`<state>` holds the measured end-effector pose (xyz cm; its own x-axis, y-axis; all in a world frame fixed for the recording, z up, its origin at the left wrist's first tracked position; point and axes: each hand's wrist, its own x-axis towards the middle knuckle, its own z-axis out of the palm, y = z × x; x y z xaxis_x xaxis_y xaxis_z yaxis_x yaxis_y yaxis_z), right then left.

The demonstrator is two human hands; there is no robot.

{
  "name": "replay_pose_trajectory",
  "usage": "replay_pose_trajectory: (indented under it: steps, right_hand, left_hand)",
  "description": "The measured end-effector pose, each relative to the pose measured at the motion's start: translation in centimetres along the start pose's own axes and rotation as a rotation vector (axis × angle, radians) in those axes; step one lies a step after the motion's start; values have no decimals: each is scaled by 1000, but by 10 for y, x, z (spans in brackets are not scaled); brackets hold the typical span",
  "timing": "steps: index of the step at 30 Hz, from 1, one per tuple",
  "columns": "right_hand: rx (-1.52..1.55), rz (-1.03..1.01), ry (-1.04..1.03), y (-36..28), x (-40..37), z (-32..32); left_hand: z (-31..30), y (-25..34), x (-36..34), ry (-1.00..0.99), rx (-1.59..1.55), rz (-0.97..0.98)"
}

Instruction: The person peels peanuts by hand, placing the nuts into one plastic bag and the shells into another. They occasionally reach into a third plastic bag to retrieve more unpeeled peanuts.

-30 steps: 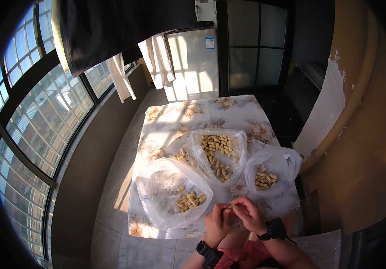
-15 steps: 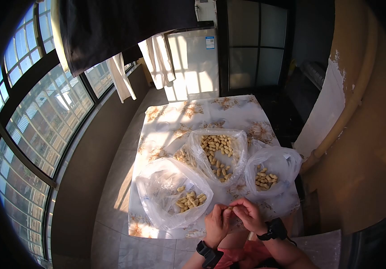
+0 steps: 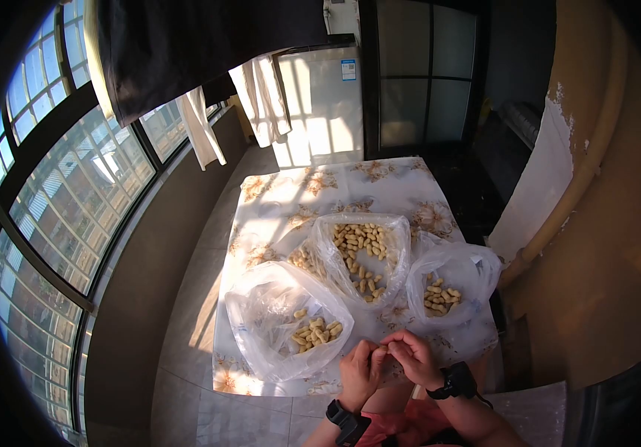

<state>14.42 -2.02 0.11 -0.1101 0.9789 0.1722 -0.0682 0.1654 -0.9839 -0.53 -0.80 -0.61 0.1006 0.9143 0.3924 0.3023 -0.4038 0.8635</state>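
Observation:
My left hand (image 3: 360, 370) and my right hand (image 3: 414, 360) meet at the table's front edge, fingertips pinched together on something small and tan, mostly hidden by the fingers. Behind them, a clear plastic bag (image 3: 389, 296) in the middle holds many peanuts (image 3: 363, 237). To the left lies an open bag (image 3: 261, 339) with a smaller pile of peanuts (image 3: 316, 334). Another open bag (image 3: 477, 272) on the right has several peanuts (image 3: 441, 297) inside. Both wrists wear black devices.
A flowered cloth covers the table (image 3: 350, 179). Dark and white cloths (image 3: 208, 52) hang above its far left. Barred windows (image 3: 82, 194) line the left side, and a pipe (image 3: 585, 171) runs along the right wall. A pale cabinet (image 3: 320, 104) stands behind.

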Motion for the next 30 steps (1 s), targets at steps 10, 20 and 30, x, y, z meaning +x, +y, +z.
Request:
replay_pose_trajectory:
  steps: [10,20,30]
  right_hand:
    - [34,27,53,1,-1,2]
    - [276,-7,140,-3,6,2]
    - [39,-287,340,-16,8,-18]
  left_hand:
    - [-1,0,0,15,12,50]
    - [1,4,3,61,28,-26]
    - [2,-3,3,55,-50,5]
